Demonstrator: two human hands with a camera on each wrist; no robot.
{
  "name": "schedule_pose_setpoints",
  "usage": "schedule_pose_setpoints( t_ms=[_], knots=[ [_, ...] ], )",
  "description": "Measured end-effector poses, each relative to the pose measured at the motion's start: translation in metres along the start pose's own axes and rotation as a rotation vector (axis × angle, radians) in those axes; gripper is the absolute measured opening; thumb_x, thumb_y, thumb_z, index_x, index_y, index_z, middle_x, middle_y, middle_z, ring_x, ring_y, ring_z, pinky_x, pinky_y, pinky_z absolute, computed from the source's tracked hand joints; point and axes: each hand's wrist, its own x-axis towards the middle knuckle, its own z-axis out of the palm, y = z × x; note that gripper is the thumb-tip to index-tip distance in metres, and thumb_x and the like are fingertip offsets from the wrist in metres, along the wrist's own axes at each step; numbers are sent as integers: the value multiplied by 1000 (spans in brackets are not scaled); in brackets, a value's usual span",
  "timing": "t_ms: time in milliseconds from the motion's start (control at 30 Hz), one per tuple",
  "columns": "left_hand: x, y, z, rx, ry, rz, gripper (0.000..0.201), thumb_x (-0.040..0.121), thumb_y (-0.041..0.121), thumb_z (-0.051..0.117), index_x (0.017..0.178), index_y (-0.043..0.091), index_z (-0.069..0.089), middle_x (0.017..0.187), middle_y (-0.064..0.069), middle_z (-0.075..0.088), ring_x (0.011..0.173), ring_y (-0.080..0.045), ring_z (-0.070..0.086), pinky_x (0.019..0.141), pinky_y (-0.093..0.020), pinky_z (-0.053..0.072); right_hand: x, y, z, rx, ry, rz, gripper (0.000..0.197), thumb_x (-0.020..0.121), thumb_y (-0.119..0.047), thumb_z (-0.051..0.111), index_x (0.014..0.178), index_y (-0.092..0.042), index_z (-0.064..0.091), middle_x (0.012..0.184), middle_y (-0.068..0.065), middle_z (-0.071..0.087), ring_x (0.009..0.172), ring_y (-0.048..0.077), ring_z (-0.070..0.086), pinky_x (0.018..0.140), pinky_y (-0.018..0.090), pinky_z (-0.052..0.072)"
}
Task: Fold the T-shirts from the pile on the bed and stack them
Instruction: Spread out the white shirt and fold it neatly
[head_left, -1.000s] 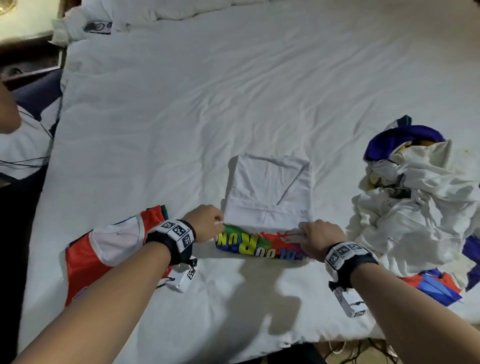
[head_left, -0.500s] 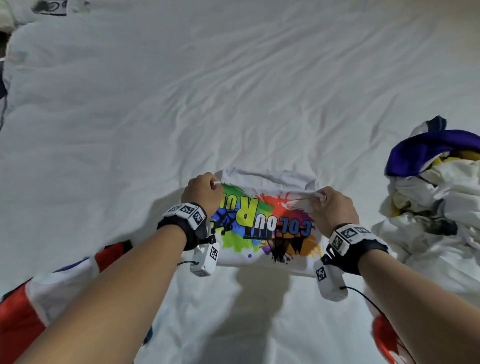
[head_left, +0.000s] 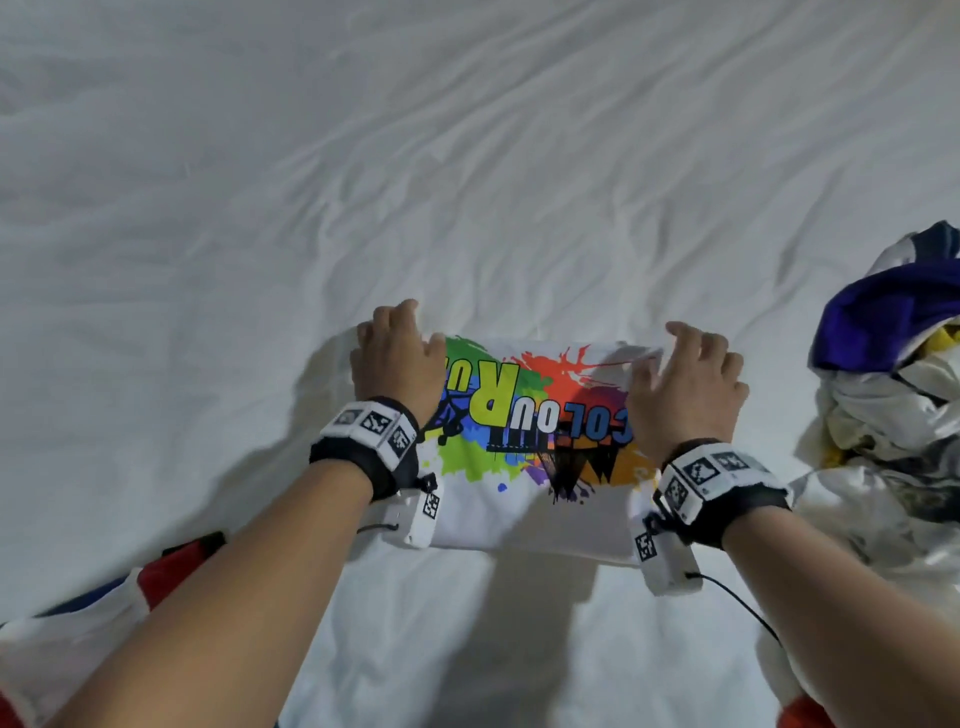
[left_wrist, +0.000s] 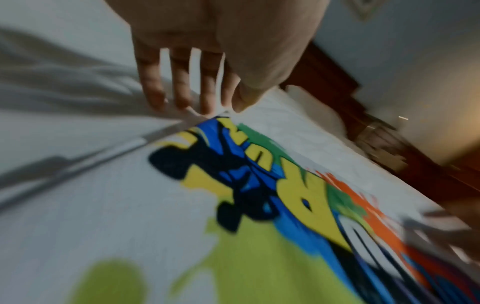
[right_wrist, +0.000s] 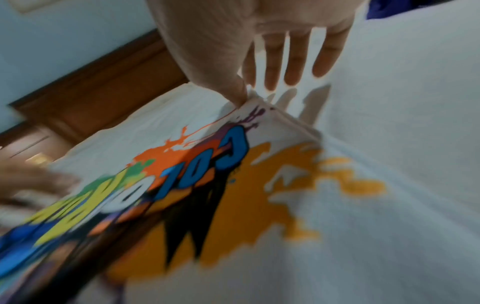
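Note:
A white T-shirt with a bright "COLOUR RUN" print lies folded into a rectangle on the bed, print side up. My left hand lies over its far left corner; in the left wrist view the hand has straight fingers whose tips touch that corner of the shirt. My right hand is at the far right corner. In the right wrist view its thumb and forefinger pinch the corner of the shirt, the other fingers straight.
The pile of unfolded shirts, white, purple and yellow, lies close on the right. A folded red and white shirt sits at the near left. Wrinkled white bedsheet stretches beyond the hands. A wooden headboard shows far off.
Both hands carried the near, printed edge up and away, folding the shirt in half so the print now faces up. My left fingers have straightened from their grip.

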Motion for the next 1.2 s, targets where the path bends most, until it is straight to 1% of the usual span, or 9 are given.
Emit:
schedule_pose_setpoints(
  t_ms=[100,233,400,500,600,700,800,933,1200],
  knots=[
    [-49,28,12,232,-73,251,63,102,40,47,158,21,27,164,-13,25,148,-37,26,117,-57,29,-42,-18,18,-40,-19,-292,54,100,-32,41,152,-16,35,162,12,29,150,34,22,121,53,20],
    [-83,24,61,431,-242,477,67,103,37,35,164,29,8,172,-9,-7,157,-35,-3,123,-63,6,-67,-25,59,-162,-219,-487,66,97,-38,32,158,-15,31,168,11,19,155,33,18,119,61,24],
    [-69,-9,71,329,-101,285,64,102,60,26,162,42,12,172,-4,3,158,-30,3,122,-63,8,-61,10,64,-259,-191,-435,69,101,-53,28,163,-30,10,171,4,1,157,27,-1,125,51,4],
    [-65,-19,67,312,-69,136,63,102,59,20,162,40,11,172,-3,4,157,-34,6,120,-66,11,-58,23,65,-252,-211,-274,68,101,-56,15,163,-31,1,170,1,-13,156,23,-16,125,53,-2],
    [-69,-21,60,311,-26,37,67,103,54,18,164,27,14,172,-13,1,157,-38,-1,119,-70,6,-60,22,58,-193,-195,-129,71,101,-55,10,163,-23,-2,169,6,-18,155,25,-19,124,53,-7],
    [-98,-3,61,271,29,202,68,104,47,26,164,19,12,170,-15,-6,157,-35,-8,123,-65,-2,-81,-1,53,-136,-104,-221,69,104,-49,19,163,-18,4,169,12,-10,156,29,-14,125,50,-9],
    [-137,2,75,266,-72,330,63,105,43,24,165,26,11,171,-14,-4,158,-32,-5,124,-63,6,-113,-9,69,-141,-158,-398,64,105,-46,19,163,-23,10,170,10,-5,156,29,-11,125,53,0],
    [-153,-22,84,293,-95,209,63,105,50,22,164,30,14,172,-11,3,158,-31,3,125,-59,7,-129,16,78,-213,-200,-348,64,105,-53,18,163,-30,5,171,4,-7,157,26,-11,126,50,-3],
    [-150,-34,80,281,-63,115,63,105,52,20,164,32,11,172,-6,2,158,-31,1,124,-60,9,-131,36,76,-216,-224,-303,63,104,-49,17,163,-28,11,171,2,-6,156,22,-12,126,44,-7]
  ],
)
